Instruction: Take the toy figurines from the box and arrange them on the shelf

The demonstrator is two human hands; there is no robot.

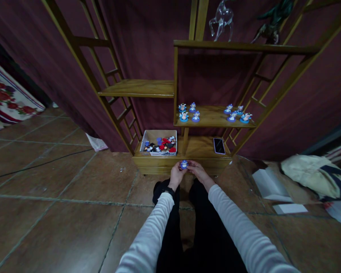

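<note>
Between my two hands is a small purple-and-white figurine [184, 164], held in front of the cabinet's lower edge. My left hand [177, 174] grips it from the left, and my right hand [197, 171] closes on its right side. Just beyond my left hand, a cardboard box [145, 141] full of small red, black and purple figurine pieces [164, 144] sits on the bottom shelf. Above, the middle shelf [210, 116] carries similar figurines in two groups: one at the left [196, 116], one at the right [232, 116].
A phone [219, 146] lies on the bottom shelf at the right. Higher up stand a glass horse [222, 18] and a dark green statue [274, 22]. On the floor to the right are a white box [270, 185] and a cream bag [315, 175]. A black cable [42, 163] crosses the left floor.
</note>
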